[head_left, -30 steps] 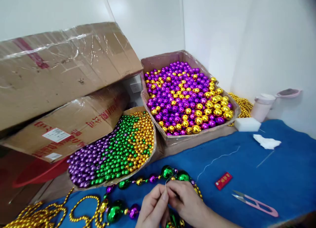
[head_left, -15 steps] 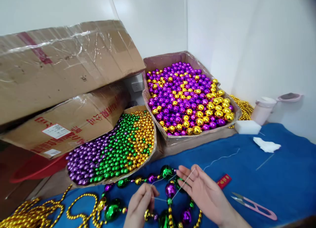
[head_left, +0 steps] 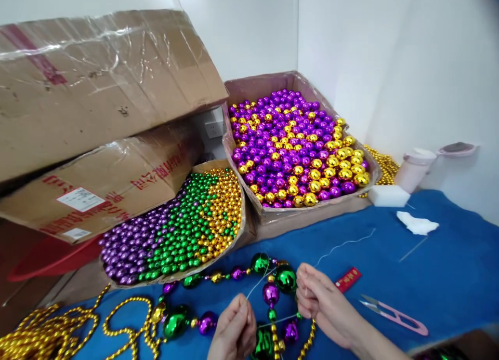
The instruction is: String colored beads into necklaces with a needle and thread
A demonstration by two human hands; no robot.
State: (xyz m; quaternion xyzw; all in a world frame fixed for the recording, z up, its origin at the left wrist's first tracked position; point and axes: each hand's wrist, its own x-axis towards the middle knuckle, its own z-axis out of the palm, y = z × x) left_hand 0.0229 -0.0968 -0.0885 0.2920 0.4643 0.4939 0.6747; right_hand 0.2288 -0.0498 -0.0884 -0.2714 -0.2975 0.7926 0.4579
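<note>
Thread (head_left: 255, 284), white and thin, is pinched in the closed fingertips of the left hand (head_left: 234, 331) and is looped to the right hand (head_left: 323, 305), whose fingers are curled shut on it. Bead necklace (head_left: 268, 292), of green, purple and gold balls, is laid on the blue cloth (head_left: 429, 277) between and under both hands. Pink snips (head_left: 393, 314) and a red tag (head_left: 348, 278) are placed just right. Two cartons of loose beads (head_left: 296, 147) are set behind.
</note>
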